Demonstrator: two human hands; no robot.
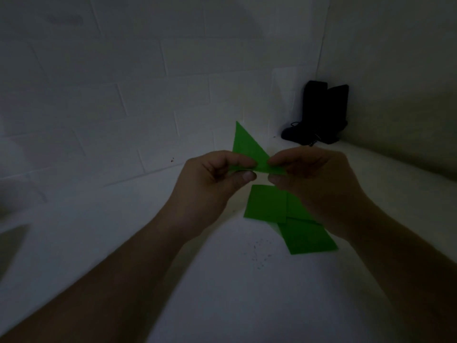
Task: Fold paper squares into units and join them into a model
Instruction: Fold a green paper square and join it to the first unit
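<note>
A green folded paper unit (247,147) is held in the air above the white surface, its triangular tip pointing up. My left hand (210,179) pinches its lower left part between thumb and fingers. My right hand (314,177) pinches its lower right corner. Below the hands, flat green paper pieces (269,204) lie overlapping on the surface, one (309,237) reaching toward me; my right hand hides part of them.
A white brick-pattern wall (123,95) stands behind the white surface (235,293). A black object (319,115) stands in the far right corner. Small dark specks (259,256) lie on the surface near the papers. The light is dim.
</note>
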